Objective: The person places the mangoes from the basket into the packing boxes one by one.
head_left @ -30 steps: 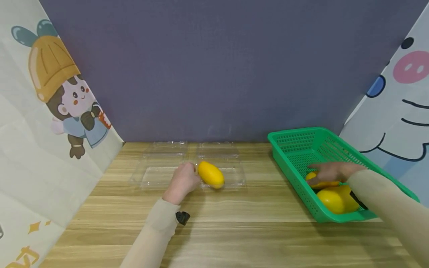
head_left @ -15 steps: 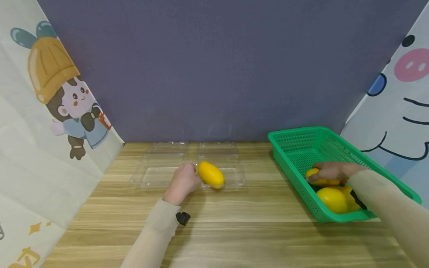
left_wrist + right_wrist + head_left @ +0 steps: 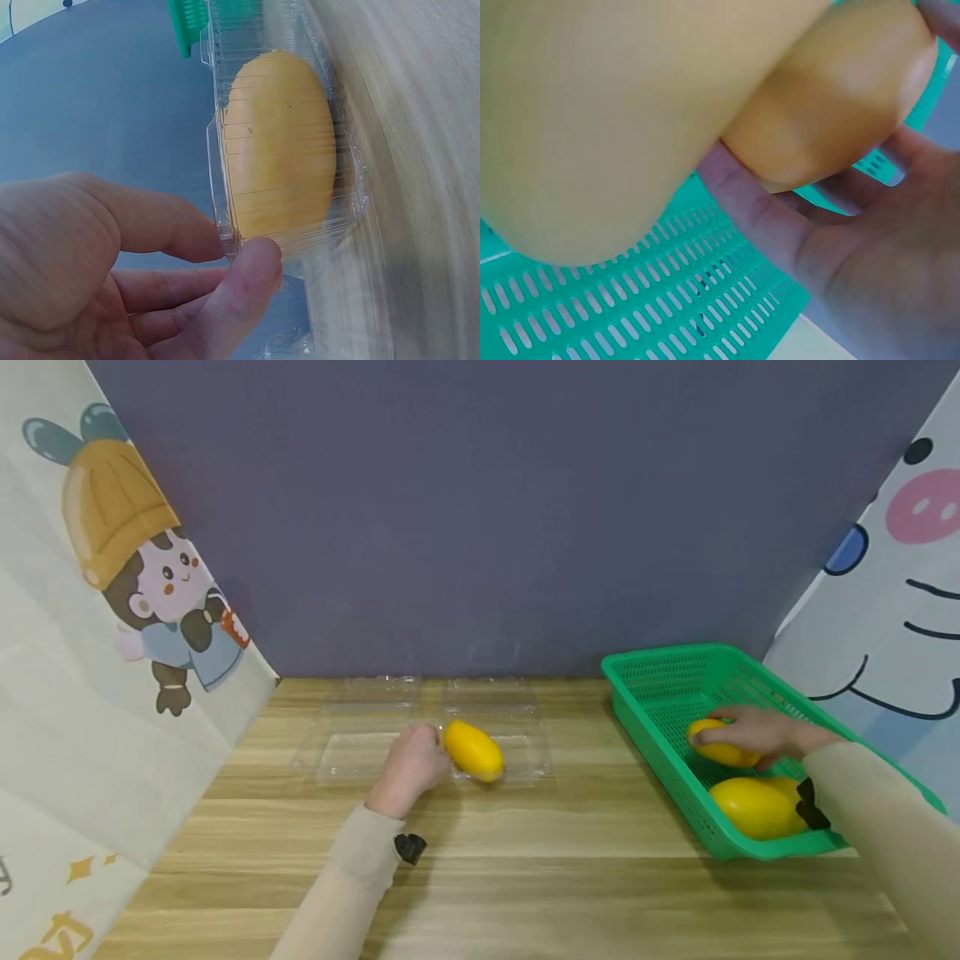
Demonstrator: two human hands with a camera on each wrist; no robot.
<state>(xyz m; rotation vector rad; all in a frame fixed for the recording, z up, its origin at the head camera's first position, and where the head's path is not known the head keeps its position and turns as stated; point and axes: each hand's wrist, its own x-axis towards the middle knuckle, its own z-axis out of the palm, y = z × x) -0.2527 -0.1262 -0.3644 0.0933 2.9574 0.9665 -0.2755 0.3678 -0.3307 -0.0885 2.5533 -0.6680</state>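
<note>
A yellow mango [image 3: 472,752] lies in the right-hand clear plastic box [image 3: 522,758]. My left hand [image 3: 411,770] is at that box's left side; in the left wrist view, its thumb and index finger [image 3: 176,225] pinch the box's edge. Over at the right, my right hand [image 3: 768,731] grips another mango [image 3: 711,745] inside the green basket [image 3: 654,756]. The right wrist view has the fingers curled round this mango [image 3: 832,97], partly behind a nearer yellow fruit [image 3: 592,127]. Whether the gripped mango touches the basket floor is hard to tell.
Further yellow fruit [image 3: 753,808] lies at the basket's near end, partly behind the right wrist. A second clear box [image 3: 352,752] stands left of the mango's box with nothing in it. Both open lids [image 3: 491,695] lie toward the dark back panel [image 3: 480,527].
My right hand has closed round the mango and raised it slightly, away from the fruit at the near end. The left hand and its box stay put.
</note>
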